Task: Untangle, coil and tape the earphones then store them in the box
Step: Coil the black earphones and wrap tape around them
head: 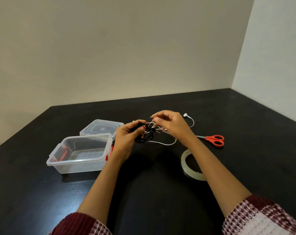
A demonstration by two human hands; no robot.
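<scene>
Black-white earphones (148, 135) tangled; clear box (79, 152) open.

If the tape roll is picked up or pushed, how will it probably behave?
The tape roll is a thin ring, so probably light and easy to slide. It lies flat, so unlikely to roll unless stood on edge.

The clear plastic box (79, 154) sits on the black table (160, 192) at left, its clear lid (101, 127) just behind it. The tangled black and white earphone cords (150, 134) lie centre, the red-handled scissors (214, 140) to their right, and the clear tape roll (186, 164) in front of the scissors.
</scene>
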